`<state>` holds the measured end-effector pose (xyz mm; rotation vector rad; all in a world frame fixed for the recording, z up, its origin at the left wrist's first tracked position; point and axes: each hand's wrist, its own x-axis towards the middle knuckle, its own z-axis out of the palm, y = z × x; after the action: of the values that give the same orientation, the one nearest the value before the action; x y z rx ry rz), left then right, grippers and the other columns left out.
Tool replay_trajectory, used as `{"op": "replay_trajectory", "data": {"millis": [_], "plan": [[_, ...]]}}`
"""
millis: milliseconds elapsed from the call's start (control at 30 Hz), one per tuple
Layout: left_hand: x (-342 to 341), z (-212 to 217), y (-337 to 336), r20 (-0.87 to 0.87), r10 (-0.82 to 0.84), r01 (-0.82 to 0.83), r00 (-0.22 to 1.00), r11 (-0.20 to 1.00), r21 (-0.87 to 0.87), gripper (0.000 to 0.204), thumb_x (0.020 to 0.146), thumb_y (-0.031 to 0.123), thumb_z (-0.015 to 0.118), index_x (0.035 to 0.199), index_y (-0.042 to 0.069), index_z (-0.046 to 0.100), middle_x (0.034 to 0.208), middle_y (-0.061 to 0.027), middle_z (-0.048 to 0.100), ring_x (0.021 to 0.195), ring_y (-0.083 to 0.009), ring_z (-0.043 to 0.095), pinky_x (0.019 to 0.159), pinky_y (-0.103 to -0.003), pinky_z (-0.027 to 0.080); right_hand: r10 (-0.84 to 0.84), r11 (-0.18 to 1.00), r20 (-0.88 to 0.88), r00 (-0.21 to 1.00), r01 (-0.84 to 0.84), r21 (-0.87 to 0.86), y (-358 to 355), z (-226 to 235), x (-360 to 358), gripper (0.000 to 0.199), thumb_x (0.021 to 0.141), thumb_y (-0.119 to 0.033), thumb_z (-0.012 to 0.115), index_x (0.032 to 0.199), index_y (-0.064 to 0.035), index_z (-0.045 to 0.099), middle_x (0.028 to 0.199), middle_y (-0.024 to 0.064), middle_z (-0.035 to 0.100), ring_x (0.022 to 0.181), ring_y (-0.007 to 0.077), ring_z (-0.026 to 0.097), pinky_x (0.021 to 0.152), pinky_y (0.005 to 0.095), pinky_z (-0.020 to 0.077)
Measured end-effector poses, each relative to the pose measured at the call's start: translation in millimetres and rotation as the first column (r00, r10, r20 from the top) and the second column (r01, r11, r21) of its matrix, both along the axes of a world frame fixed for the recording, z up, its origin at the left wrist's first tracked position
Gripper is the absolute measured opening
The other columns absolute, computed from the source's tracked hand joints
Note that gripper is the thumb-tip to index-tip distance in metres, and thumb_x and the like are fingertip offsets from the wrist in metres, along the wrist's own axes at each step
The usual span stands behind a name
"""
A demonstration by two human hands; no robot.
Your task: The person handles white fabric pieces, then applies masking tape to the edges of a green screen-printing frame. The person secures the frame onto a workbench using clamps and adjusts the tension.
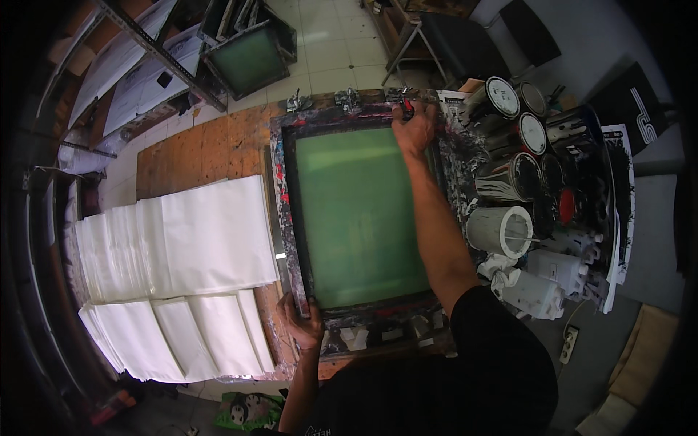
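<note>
Screen-print frame [360, 218], green mesh, lying flat on the wooden worktop [218, 145], centre of view, paint-crusted border all round. Far edge sitting under a row of metal hinge clamps [347, 98]. Right hand [413, 127] stretched out to the far right corner, fingers curled shut round a small red-and-dark part at the clamp there; can't tell exactly what it is. Left hand [302, 323] gripping the near left corner of the frame, fingers wrapped over the edge, thumb on top. Looks like the seating/fixing step: frame steadied at the near end, clamp worked at the far end. Next move prob. calls for keeping the frame square w/ steady pressure while the clamp gets turned. Stacks of white sheets [182, 247] just left of the frame, fanned out. Paint cans [520, 156] and white jugs [542, 283] crowded to the right.
</note>
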<state>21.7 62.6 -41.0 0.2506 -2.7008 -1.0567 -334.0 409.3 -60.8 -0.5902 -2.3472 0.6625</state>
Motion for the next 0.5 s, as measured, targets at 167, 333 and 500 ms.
{"op": "replay_trajectory", "data": {"millis": [167,333,500], "plan": [[0,0,0,0.001,-0.004,0.004,1.000,1.000,-0.014,0.044,0.087,0.015,0.071,0.123,-0.005,0.058,0.114,-0.0242,0.058,0.107,-0.0423,0.057,0.096,-0.051,0.045,-0.010,0.999,-0.017,1.000,0.011,0.044,-4,10,4,0.058,0.081,-0.037,0.080,0.124,-0.0012,0.064,0.120,0.0203,0.056,0.112,0.0400,0.057,0.100,0.0504,0.0463],[0,-1,-1,-0.020,-0.012,0.012,1.000,1.000,-0.009,0.044,0.087,0.015,0.071,0.123,-0.006,0.058,0.114,-0.0243,0.058,0.107,-0.0421,0.056,0.096,-0.051,0.045,0.171,0.934,-0.062,0.983,-0.142,0.327,1,51,-6,0.067,0.086,-0.036,0.077,0.139,-0.0016,0.053,0.127,0.0195,0.057,0.121,0.0397,0.054,0.104,0.0530,0.0415],[-1,4,0,0.023,0.001,-0.001,1.000,1.000,-0.007,0.044,0.087,0.015,0.071,0.123,-0.005,0.058,0.114,-0.0243,0.058,0.108,-0.0421,0.056,0.097,-0.051,0.045,0.271,0.884,0.349,0.897,-0.375,0.278,18,75,-35,0.043,0.086,-0.030,0.075,0.121,-0.0056,0.070,0.102,0.0201,0.072,0.104,0.0415,0.065,0.092,0.0521,0.0504]]}}
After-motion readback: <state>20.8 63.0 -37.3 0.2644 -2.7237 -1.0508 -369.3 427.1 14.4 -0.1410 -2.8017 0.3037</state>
